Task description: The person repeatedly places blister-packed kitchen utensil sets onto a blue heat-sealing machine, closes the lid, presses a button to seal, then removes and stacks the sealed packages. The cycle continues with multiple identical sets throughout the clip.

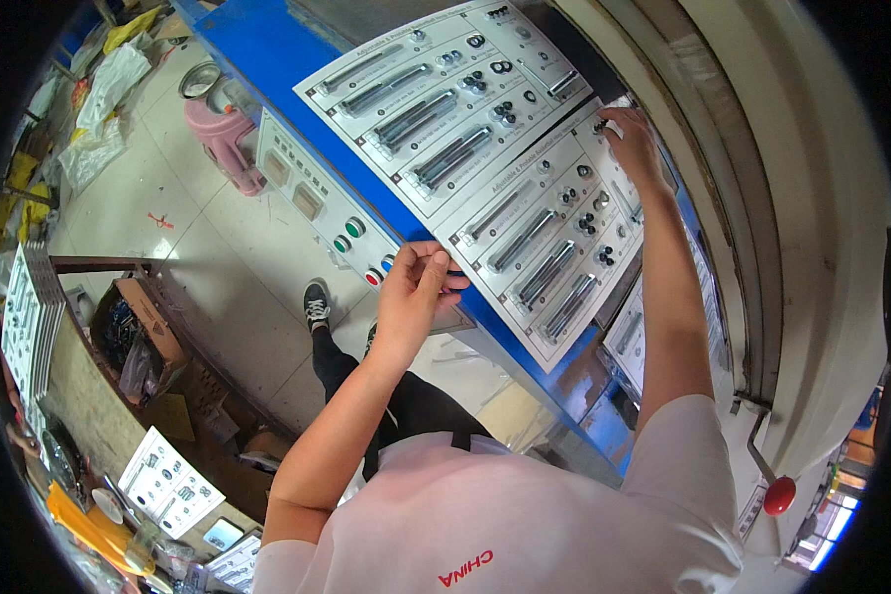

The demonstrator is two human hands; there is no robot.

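Two white printed cards with clear blister pockets lie on a blue work surface. The far blister card [391, 65] has metal rods and small black and silver parts in its pockets. Similar parts fill pockets of the near blister card [510, 265]. My left hand [416, 297] is at the near card's left edge, fingers curled and thumb pressed in; a small dark bit shows between them, too little to name. My right hand [636, 147] reaches across to the near card's far right corner. Its fingertips pinch down beside small dark parts, and what they hold is hidden.
Beside the blue surface is a control panel [317, 198] with green and red buttons. A curved machine housing and a red-knobbed lever [779, 494] stand at right. A pink jug [223, 134] sits on the floor. Left, a bench carries stacked cards [35, 317] and a phone [224, 535].
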